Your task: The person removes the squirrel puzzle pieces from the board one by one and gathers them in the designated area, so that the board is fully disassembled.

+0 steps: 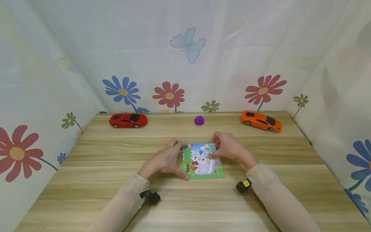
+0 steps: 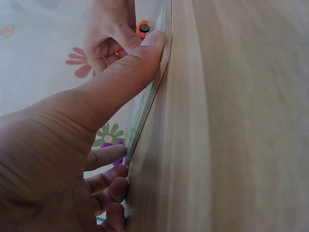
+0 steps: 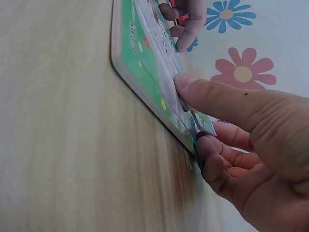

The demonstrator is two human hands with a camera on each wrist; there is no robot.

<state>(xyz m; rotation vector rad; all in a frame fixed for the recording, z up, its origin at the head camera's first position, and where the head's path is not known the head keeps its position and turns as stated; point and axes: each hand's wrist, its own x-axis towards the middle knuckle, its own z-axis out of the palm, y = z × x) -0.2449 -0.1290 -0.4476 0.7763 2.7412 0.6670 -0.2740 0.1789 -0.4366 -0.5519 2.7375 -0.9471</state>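
Note:
A flat square jigsaw puzzle with a grey squirrel picture and a green border lies on the table in the head view. My left hand spans its left side, the thumb at the near left corner and the fingers at the far left one. At the puzzle's far right corner, my right hand pinches a small puzzle piece between thumb and fingers. That piece stands tilted up from the board in the right wrist view, and the right thumb lies over the picture.
A red toy car sits at the back left of the wooden table, and an orange toy car at the back right. Between them is a small purple object. Flower-printed curtains border the table's back and sides.

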